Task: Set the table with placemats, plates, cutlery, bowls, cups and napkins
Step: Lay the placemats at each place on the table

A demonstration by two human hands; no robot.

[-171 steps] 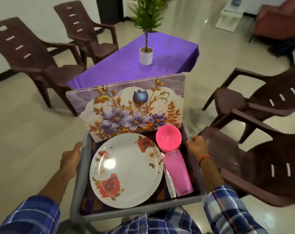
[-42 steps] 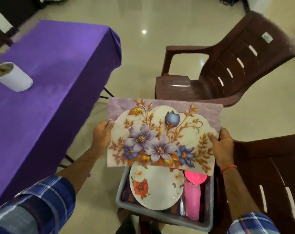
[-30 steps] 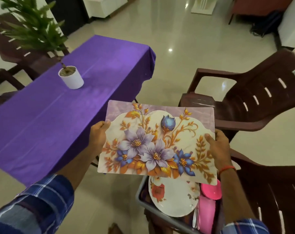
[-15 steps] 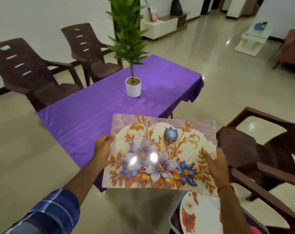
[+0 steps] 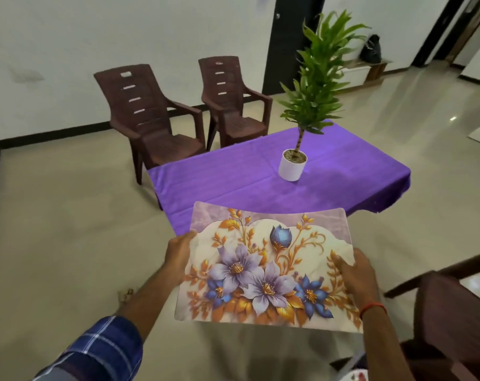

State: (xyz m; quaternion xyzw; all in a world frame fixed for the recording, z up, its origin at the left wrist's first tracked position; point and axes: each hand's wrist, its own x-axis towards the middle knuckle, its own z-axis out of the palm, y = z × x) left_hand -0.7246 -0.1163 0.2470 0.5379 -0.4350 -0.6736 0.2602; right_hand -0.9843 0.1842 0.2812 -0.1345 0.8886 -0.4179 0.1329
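Lifted well clear of the tray [image 5: 351,365] since the earlier frames, and swung round to face the counter [image 5: 233,182]; shows now only a sliver of that tray at the bottom edge. Holds the placemat [image 5: 266,268] in the air just short of the counter's near corner, far edge overlapping the purple cloth in this view, not yet resting on it.

Takes it at both short edges. Left hand [image 5: 179,255] curled round the left edge near the upper corner. Right hand [image 5: 354,270] laid over the right edge, fingers spread on the printed face, thumb hidden beneath; judged to be pinching, since nothing else carries that side.

Looks thin and light, bendable rather than rigid: bows slightly along the far edge. Glossy face, so probably slick under the fingers; not breakable. Best kept held at two opposite edges; would likely droop or fold from one hand alone.

Lies near flat, print upward. Runs its long axis left to right across the body, skewed against the counter's edges. Points the plain purple band away, toward the counter, and keeps the flower cluster nearest the body. Probably needs squaring to a counter edge before lowering, well short of the potted plant [image 5: 292,166] in the middle.
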